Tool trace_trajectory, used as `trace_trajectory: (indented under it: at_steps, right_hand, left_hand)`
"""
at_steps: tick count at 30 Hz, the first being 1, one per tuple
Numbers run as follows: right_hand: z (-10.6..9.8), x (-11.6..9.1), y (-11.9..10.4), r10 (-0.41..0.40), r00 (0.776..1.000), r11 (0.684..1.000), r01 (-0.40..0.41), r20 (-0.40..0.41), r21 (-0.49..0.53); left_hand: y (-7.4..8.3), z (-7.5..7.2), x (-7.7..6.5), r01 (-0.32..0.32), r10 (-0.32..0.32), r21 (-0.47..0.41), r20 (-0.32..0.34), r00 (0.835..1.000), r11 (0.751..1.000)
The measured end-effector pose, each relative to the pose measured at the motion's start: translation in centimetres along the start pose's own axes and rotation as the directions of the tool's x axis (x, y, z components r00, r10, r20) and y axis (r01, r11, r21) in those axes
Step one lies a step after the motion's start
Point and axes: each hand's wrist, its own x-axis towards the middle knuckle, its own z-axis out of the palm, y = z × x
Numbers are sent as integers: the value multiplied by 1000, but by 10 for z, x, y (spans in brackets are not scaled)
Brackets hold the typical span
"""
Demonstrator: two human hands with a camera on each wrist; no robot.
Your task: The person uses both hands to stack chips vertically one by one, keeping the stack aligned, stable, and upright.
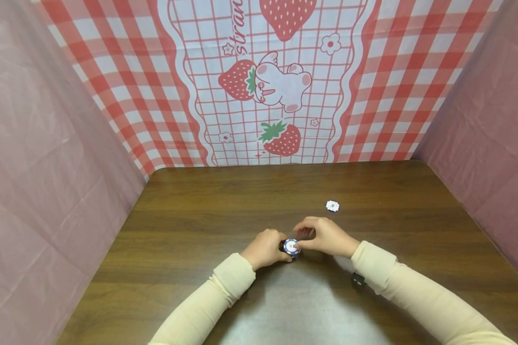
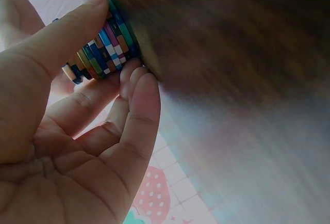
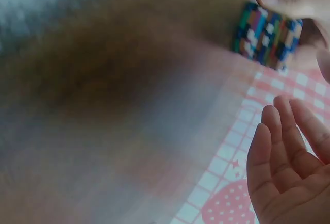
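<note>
A stack of poker chips in several colours stands on the wooden table, a blue-and-white chip with a white centre on top. My left hand grips the stack from its left side, thumb on one side and fingers on the other, as the left wrist view also shows. At the stack's right is my right hand. Its thumb tip reaches the top chip's edge, while its fingers are loosely bent and apart from the stack. In the right wrist view those fingers hold nothing.
A single white-faced chip with dark edge marks lies flat beyond my right hand. A small black object shows beside the right sleeve. A strawberry-print cloth hangs behind the table, with pink cloth on both sides.
</note>
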Motion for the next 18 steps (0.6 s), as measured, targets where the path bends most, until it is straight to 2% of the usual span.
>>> trace_trajectory:
  at_steps: [9, 18]
  right_hand:
    - [-23, 4, 9, 98, 983, 994, -90, -152, 56]
    - [-40, 4, 39, 276, 934, 960, -256, -228, 111]
  left_hand:
    - [0, 0, 0, -3, 3, 13, -6, 1000, 1000]
    - [0, 1, 0, -6, 6, 17, -8, 1000, 1000]
